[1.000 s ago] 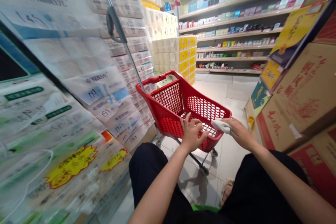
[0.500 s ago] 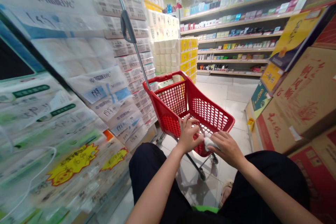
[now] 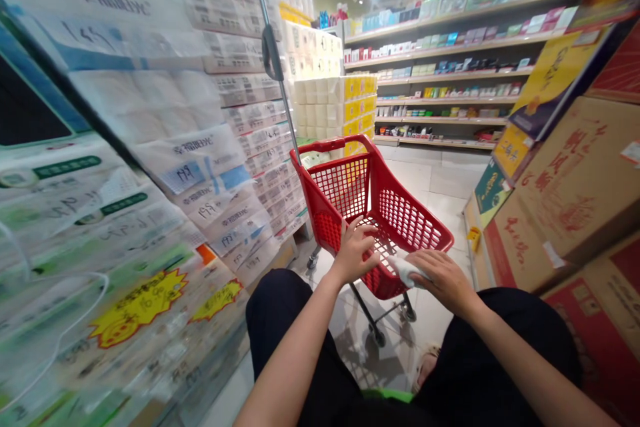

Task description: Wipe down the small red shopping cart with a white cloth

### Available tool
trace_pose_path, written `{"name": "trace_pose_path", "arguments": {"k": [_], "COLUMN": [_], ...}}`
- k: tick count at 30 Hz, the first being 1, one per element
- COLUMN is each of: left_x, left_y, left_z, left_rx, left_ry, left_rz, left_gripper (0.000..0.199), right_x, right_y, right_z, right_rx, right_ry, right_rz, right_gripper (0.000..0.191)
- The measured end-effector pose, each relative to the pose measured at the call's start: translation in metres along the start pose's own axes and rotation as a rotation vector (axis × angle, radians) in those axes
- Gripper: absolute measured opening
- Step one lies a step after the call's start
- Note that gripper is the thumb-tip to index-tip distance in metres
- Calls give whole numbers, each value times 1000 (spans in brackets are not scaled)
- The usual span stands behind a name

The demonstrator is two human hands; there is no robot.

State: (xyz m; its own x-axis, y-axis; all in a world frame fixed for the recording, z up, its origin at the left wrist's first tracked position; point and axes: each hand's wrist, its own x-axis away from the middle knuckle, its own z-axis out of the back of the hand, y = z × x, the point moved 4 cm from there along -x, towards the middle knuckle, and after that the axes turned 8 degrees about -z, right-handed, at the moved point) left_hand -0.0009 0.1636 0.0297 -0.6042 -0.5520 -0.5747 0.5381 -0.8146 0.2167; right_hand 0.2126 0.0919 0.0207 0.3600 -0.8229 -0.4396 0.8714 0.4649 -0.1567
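In front of my knees stands a red shopping cart [image 3: 337,213] with perforated plastic walls and a metal frame on wheels. My right hand [image 3: 443,278] is closed around a crumpled white cloth or tissue [image 3: 411,271], at the cart's near right rim. My left hand [image 3: 355,252] reaches over the near left part of the rim with its fingers apart and nothing in them. Whether its fingertips touch the cart is hard to tell. A grey pole [image 3: 283,93] with a dark grip rises from the cart's far left corner.
Wrapped tissue packs [image 3: 195,173] are stacked high on my left, with yellow price signs [image 3: 137,307]. Cardboard boxes [image 3: 575,167] stand on my right. Stocked shelves [image 3: 445,90] line the back wall. Pale floor tiles [image 3: 415,173] run between them.
The cart and its pole have shifted a little to the right. My right hand, with the white cloth or tissue, has moved slightly right, and the gap between my hands is wider.
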Motion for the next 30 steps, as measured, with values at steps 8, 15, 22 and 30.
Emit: {"name": "trace_pose_path", "arguments": {"k": [8, 15, 22, 30], "left_x": [-14, -23, -15, -3], "left_y": [-36, -37, -10, -34], "left_z": [-3, -14, -29, -2], "left_rx": [-11, -148, -126, 116], "left_ry": [-30, 8, 70, -21], "left_rz": [4, 184, 181, -44], "left_gripper": [15, 17, 13, 62], "right_x": [-2, -31, -66, -39], "right_y": [50, 29, -28, 28], "right_z": [-12, -37, -56, -30], "right_rx": [61, 141, 155, 210], "right_ry": [116, 170, 169, 190], "right_rz": [-158, -228, -155, -113], "right_gripper": [35, 33, 28, 30]}}
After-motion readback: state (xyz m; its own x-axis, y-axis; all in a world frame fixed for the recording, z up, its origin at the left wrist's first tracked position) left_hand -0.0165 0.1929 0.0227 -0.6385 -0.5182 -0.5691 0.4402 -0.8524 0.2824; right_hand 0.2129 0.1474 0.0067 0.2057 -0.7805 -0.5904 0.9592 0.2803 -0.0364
